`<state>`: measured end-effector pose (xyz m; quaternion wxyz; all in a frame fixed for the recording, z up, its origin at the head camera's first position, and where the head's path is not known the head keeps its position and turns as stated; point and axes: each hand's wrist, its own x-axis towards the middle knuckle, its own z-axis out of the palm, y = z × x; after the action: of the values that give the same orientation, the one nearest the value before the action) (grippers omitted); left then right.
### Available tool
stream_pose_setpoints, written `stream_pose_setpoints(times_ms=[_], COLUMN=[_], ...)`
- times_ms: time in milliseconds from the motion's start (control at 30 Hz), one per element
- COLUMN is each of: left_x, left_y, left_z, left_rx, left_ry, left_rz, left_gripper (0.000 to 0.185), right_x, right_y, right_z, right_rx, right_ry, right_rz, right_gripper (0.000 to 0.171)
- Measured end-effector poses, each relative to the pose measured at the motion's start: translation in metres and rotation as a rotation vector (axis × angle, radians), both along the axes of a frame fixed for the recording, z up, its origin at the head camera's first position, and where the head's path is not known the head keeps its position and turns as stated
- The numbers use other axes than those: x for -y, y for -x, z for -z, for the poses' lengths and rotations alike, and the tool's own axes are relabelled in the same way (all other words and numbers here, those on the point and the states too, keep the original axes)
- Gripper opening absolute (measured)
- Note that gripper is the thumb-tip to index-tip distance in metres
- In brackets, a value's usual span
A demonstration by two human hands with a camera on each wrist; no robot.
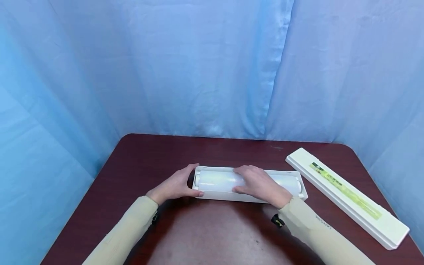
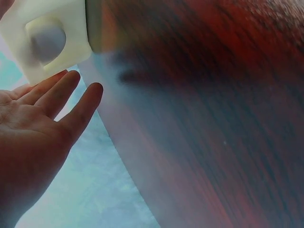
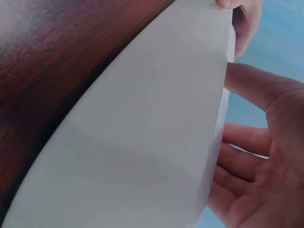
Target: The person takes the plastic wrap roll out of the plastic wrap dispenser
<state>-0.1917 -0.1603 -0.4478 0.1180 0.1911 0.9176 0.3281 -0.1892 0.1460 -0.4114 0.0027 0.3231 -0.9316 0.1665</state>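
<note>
A long white cling film dispenser box [image 1: 228, 196] lies on the table without a cover, and a roll of cling film [image 1: 216, 180] shows inside it. My left hand [image 1: 175, 185] grips the box's left end, thumb on the near wall and a finger at the far corner. That end wall [image 2: 76, 40] has a round hole in the left wrist view. Over the middle of the roll, my right hand [image 1: 260, 184] holds it between thumb and fingers. The box's long near wall [image 3: 133, 118] fills much of the right wrist view, with the right fingers [image 3: 242, 161] partly behind its rim.
A long white lid [image 1: 346, 195] with a green label lies slanted at the table's right side. Dark red-brown tabletop [image 1: 205, 232] surrounds the box. Blue curtains [image 1: 198, 73] hang behind and on both sides.
</note>
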Motion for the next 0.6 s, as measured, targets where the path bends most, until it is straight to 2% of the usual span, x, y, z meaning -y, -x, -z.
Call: stream_pose_setpoints(times_ms=[233, 467, 600], left_x=[-0.004, -0.001, -0.001], left_y=[-0.002, -0.003, -0.001], left_z=[-0.001, 0.002, 0.001], left_rx=[0.022, -0.003, -0.015], left_ry=[0.005, -0.002, -0.006], left_rz=[-0.006, -0.013, -0.022], left_gripper=[0.108, 0.107, 0.106], right_x=[0.003, 0.012, 0.014], right_y=[0.002, 0.006, 0.009], right_z=[-0.005, -0.004, -0.002], right_rx=[0.058, 0.116, 0.097], right_ry=[-0.079, -0.144, -0.168], right_rz=[-0.007, -0.009, -0.007], right_gripper=[0.061, 0.06, 0.063])
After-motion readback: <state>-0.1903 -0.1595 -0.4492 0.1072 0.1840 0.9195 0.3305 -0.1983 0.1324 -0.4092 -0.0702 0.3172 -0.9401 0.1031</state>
